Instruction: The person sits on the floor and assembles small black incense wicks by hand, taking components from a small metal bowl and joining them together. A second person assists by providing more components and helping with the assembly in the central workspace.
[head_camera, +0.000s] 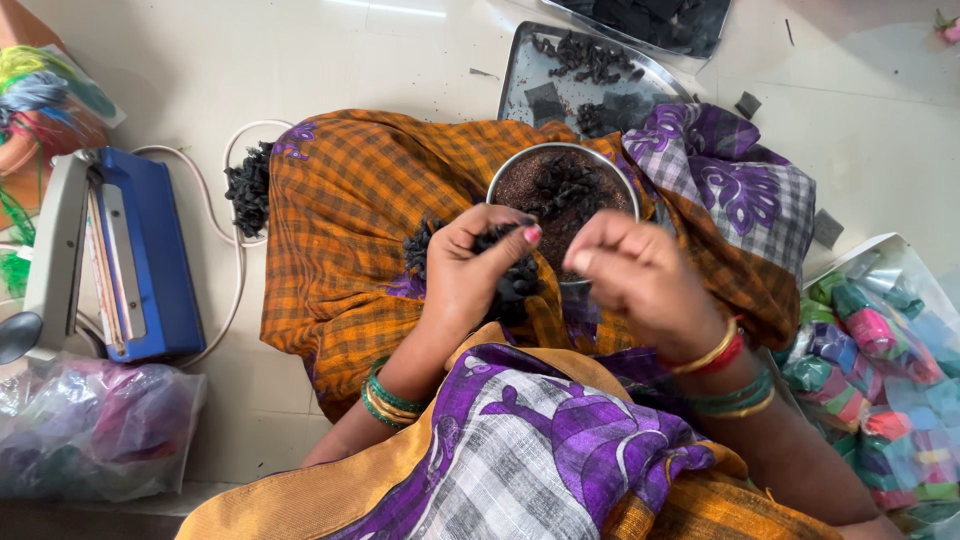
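Note:
My left hand (478, 262) is curled around a bunch of small black frilly pieces (516, 282) that hangs over my lap. Close beside it, my right hand (638, 278) has its fingertips pinched together near the bunch; what they pinch is hidden. Both hands hover at the near rim of a round steel bowl (507, 168) holding dark brown powder and more black pieces. The bowl rests on the orange checked cloth (340, 230) across my lap. Bangles circle both wrists.
A steel tray (520, 70) with black pieces lies beyond the bowl. A blue and grey heat sealer (130, 250) with a white cord stands left. A clear bag (90, 430) lies at lower left. A bag of colourful small packets (880, 370) is on the right.

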